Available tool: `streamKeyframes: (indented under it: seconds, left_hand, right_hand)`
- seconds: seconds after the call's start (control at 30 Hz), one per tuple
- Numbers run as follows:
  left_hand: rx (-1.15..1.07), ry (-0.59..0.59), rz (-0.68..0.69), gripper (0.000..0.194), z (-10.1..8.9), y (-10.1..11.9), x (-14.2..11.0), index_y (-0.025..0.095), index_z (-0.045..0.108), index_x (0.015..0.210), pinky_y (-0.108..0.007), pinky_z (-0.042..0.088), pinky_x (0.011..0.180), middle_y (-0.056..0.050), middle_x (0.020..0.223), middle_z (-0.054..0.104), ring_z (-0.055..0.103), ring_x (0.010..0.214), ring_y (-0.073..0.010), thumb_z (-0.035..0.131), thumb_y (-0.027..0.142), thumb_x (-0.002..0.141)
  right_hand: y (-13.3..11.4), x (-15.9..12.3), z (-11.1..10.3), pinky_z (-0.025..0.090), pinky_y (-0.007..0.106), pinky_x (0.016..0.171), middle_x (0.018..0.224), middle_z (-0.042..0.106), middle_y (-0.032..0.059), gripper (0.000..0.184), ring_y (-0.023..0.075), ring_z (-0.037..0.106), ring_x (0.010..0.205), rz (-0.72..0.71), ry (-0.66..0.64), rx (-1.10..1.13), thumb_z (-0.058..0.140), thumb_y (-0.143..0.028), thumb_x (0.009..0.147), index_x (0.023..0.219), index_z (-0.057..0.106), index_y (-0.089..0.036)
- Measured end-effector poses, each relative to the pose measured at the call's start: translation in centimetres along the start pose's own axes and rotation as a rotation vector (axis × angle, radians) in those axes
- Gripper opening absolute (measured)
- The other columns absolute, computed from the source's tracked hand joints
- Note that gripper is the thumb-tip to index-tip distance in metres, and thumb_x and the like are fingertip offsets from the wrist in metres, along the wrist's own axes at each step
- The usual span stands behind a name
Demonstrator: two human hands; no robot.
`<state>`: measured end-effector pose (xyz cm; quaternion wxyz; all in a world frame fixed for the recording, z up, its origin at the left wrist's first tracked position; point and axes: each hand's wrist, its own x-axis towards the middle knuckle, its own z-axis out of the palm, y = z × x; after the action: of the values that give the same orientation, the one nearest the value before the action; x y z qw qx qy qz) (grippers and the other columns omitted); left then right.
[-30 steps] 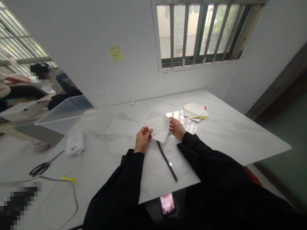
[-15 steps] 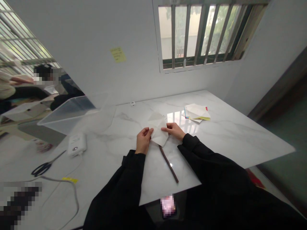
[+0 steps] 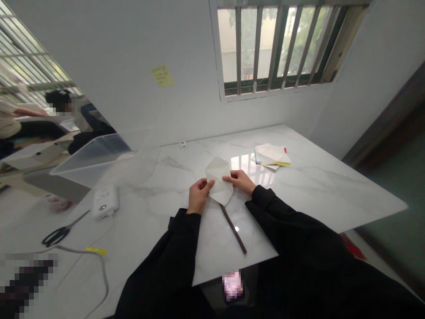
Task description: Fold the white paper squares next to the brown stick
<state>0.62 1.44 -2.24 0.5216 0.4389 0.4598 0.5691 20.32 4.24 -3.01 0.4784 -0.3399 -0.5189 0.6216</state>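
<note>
Paper [image 3: 219,191], pale and creased, is held between the two hands above the table [image 3: 308,190], near its front edge. The left hand [image 3: 198,196] pinches the left side, thumb on top; the right hand [image 3: 243,181] grips the right side the same way. Both wrists come out of black sleeves [image 3: 277,217]. Just below the paper, a thin brown stick [image 3: 234,229] slants toward the table's front edge, its upper end hidden. Beyond the right hand lies a loose stack of sheets [image 3: 272,156], white on top with coloured edges showing. Well to the left are a white device [image 3: 105,200], black scissors [image 3: 59,233] and a grey cable [image 3: 105,270]. Farther back stands a clear bin [image 3: 94,155]. On the wall, a yellow note [image 3: 162,76] hangs left of a barred window [image 3: 280,48].
</note>
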Motion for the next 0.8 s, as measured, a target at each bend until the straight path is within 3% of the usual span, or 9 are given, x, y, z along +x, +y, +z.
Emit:
streamKeyframes:
  seconds: [0.8]
  left_hand:
    - [0.022,-0.012,0.015,0.050,0.20,0.20,-0.11,0.015,0.074,0.091,-0.031,0.054,0.074,-0.006,0.084,0.076,0.070,0.076,-0.0204,0.094,0.047,0.059]
  right_hand:
    - [-0.30,0.08,-0.07,0.054,0.032,0.075,0.090,0.077,0.0084,0.049,0.0191,0.068,0.079,-0.054,0.011,-0.095,0.087,-0.051,0.068,0.092,0.077,-0.010]
